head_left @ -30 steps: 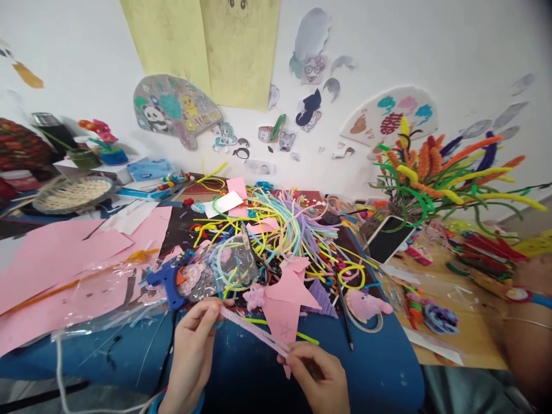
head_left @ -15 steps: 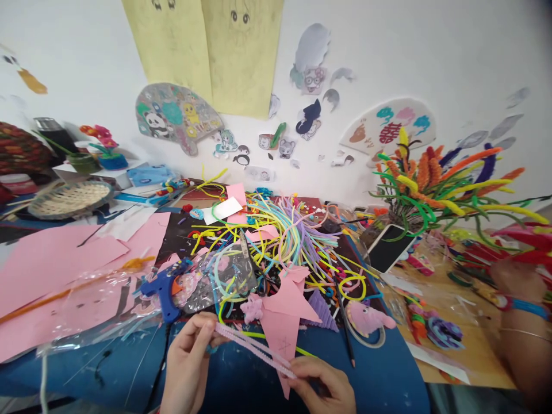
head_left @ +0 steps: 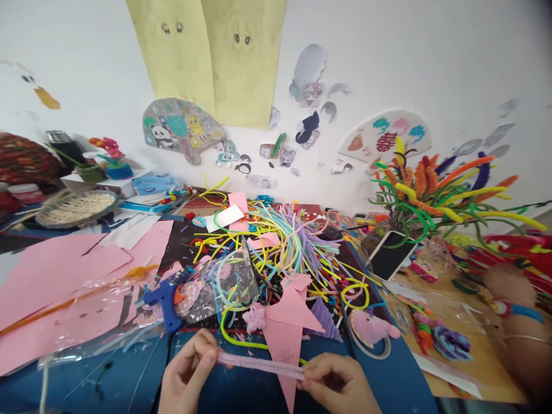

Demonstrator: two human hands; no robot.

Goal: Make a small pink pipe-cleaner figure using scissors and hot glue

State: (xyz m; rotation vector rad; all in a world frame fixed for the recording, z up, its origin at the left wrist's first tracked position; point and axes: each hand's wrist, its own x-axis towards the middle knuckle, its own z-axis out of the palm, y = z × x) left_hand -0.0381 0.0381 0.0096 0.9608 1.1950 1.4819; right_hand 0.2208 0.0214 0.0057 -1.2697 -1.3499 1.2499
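Observation:
A pale pink pipe cleaner strip (head_left: pixel 259 364), its strands lying side by side, is stretched nearly level above the blue table edge. My left hand (head_left: pixel 192 371) pinches its left end between thumb and fingers. The right end is pinched in my right hand (head_left: pixel 336 379). Behind the strip lies a pink paper star (head_left: pixel 288 328), one point reaching down between my hands. A small fuzzy pink star (head_left: pixel 254 318) rests just beyond the strip, and a purple ridged triangle (head_left: pixel 323 322) is right of the paper star.
A blue glue gun (head_left: pixel 166 302) lies behind my left hand. Loose pipe cleaners (head_left: pixel 297 230) are heaped at the centre. Pink paper sheets (head_left: pixel 56 270) cover the left side. A phone (head_left: pixel 391 255) leans at the right, near another person's arm (head_left: pixel 517 322).
My hands have moved slightly apart, and the right one has shifted right. The strip's strands, spread in a narrow loop before, now lie together and straighter.

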